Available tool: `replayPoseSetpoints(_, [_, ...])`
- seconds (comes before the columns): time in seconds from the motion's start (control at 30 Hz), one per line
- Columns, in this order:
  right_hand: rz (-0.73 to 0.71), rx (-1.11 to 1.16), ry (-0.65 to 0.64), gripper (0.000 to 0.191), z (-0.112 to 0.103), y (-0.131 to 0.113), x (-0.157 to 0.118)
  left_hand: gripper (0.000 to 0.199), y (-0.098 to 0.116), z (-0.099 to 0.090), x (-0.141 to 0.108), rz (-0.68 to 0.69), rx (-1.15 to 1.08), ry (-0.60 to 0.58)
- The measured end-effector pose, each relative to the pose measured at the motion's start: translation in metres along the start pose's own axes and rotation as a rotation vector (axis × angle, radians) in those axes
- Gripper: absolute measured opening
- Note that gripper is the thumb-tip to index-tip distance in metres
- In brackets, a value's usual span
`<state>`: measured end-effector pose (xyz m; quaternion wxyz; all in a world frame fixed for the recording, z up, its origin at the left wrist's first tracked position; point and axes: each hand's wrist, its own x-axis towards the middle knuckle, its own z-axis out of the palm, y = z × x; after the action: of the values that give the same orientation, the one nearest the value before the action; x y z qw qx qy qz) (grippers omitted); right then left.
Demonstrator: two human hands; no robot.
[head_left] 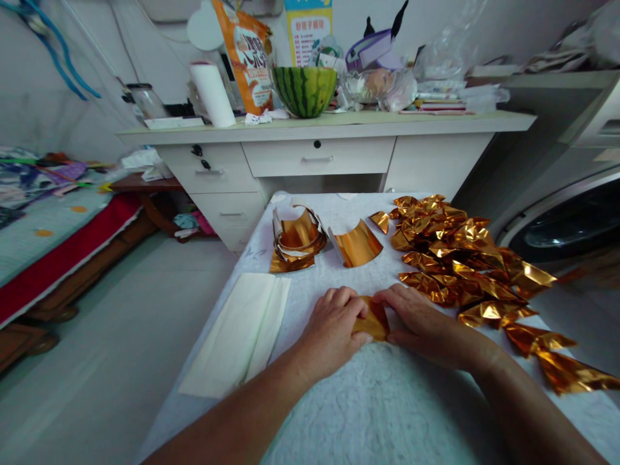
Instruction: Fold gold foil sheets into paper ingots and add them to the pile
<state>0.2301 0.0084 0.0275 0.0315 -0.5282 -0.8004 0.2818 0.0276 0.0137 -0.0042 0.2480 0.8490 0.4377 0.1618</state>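
Observation:
A small sheet of gold foil paper (375, 321) lies on the cloth-covered table in front of me, between my hands. My left hand (334, 326) has its curled fingers and thumb closed on the sheet's left side. On the opposite side, my right hand (416, 323) grips the right edge with thumb and fingers. Just beyond, a curved piece of gold foil (358, 244) rests on its own. Beside it stands a loose roll of gold foil sheets (299, 236). Many folded gold foil pieces (460, 252) are heaped to the right of my hands.
Folded whitish paper sheets (237, 332) lie at the table's left. Behind the table is a white desk (320, 155) carrying a halved watermelon (305, 90), an orange bag (249, 61) and a paper roll (213, 93). A washing machine (581, 148) stands right, a bed (62, 245) left.

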Motion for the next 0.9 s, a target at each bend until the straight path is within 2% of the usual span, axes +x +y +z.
replayPoseSetpoints(0.1, [-0.034,0.02,-0.015,0.047,-0.002,0.004,-0.002,0.026,-0.001,0.001,0.0,0.04,0.016,0.015])
replayPoseSetpoints(0.2, [-0.1,0.024,0.011,0.047,0.001,0.011,-0.004,0.02,-0.002,0.004,0.0,0.152,0.067,0.022])
replayPoseSetpoints(0.3, [-0.15,0.032,0.068,0.037,0.004,0.015,-0.004,0.009,-0.002,0.007,-0.002,0.267,0.152,0.03])
replayPoseSetpoints(0.43, [-0.112,0.014,0.123,0.025,0.007,0.01,-0.002,0.015,0.003,0.007,-0.009,0.356,0.306,0.008])
replayPoseSetpoints(0.7, [-0.031,-0.101,0.132,0.031,0.012,0.001,0.003,0.02,0.019,0.006,-0.021,0.36,0.522,-0.065])
replayPoseSetpoints(0.9, [-0.017,-0.097,0.107,0.033,0.01,0.001,0.003,0.034,0.019,0.019,-0.037,0.327,0.658,0.019])
